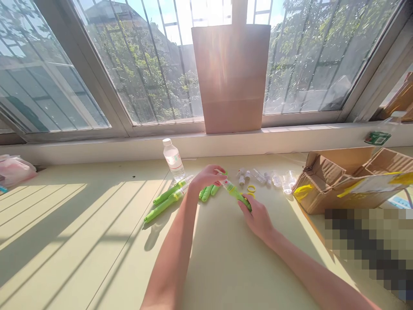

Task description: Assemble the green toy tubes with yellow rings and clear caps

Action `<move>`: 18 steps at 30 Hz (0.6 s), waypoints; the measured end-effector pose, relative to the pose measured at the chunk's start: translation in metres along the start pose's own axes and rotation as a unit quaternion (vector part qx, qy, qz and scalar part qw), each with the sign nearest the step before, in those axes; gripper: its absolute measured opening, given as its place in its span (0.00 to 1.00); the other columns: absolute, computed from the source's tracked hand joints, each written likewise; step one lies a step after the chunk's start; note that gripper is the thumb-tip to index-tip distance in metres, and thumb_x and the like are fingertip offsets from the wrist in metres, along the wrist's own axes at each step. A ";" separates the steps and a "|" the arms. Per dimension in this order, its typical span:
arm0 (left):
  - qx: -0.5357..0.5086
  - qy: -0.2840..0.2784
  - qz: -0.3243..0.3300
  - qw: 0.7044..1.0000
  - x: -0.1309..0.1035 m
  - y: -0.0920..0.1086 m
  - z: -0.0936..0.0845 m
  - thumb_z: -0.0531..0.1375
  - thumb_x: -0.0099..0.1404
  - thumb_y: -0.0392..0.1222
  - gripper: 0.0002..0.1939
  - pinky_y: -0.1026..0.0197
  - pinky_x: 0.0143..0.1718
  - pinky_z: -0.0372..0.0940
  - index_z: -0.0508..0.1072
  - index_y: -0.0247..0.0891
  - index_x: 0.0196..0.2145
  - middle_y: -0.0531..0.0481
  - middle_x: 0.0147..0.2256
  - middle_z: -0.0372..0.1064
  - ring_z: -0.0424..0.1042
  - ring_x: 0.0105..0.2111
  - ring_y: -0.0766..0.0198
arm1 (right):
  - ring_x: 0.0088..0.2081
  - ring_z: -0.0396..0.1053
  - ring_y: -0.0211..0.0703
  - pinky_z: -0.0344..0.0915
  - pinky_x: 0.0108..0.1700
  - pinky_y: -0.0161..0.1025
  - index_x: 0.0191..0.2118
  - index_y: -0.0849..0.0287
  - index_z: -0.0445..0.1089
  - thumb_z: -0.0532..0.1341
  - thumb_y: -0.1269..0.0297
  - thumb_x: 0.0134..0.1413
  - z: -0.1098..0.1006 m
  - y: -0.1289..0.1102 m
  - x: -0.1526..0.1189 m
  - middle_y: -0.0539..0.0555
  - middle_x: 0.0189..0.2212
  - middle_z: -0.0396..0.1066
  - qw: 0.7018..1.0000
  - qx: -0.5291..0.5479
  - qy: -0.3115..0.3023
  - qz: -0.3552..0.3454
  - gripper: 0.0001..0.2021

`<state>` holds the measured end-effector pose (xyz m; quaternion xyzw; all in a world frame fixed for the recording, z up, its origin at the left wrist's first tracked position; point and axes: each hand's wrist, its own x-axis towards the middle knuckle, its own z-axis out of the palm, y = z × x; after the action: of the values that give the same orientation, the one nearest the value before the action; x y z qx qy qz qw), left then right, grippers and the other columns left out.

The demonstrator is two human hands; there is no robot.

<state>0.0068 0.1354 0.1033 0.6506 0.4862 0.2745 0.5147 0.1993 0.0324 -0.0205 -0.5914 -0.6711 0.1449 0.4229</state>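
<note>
Between my hands is a green stick [236,196] with a clear plastic end, held slanted above the table. My right hand [258,214] is closed round its lower green handle. At the clear end, the fingers of my left hand [208,177] are closed on the plastic. Two similar green sticks [163,210] with clear ends lie to the left of my left forearm. Several shorter green handles [206,192] lie behind the left wrist, partly covered by it. Near the right hand, yellow rings [251,188] rest on the table, one partly hidden.
Several clear caps [276,180] and small white parts [241,177] lie at the back right. A water bottle [173,160] stands at the back. To the right is an open cardboard box [342,185]; a cardboard sheet [232,82] leans against the window.
</note>
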 end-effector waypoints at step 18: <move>-0.405 0.310 -0.039 0.859 0.030 -0.007 0.086 0.67 0.60 0.57 0.25 0.62 0.22 0.58 0.58 0.42 0.21 0.60 0.15 0.54 0.57 0.15 0.70 | 0.26 0.60 0.42 0.54 0.29 0.39 0.42 0.55 0.66 0.50 0.54 0.65 -0.006 -0.015 -0.003 0.51 0.25 0.64 0.996 0.058 -0.053 0.049 0.13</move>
<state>0.0900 0.1283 0.0653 0.2465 0.4912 0.6143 0.5662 0.1931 0.0243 -0.0074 -0.5898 -0.6532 0.2350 0.4125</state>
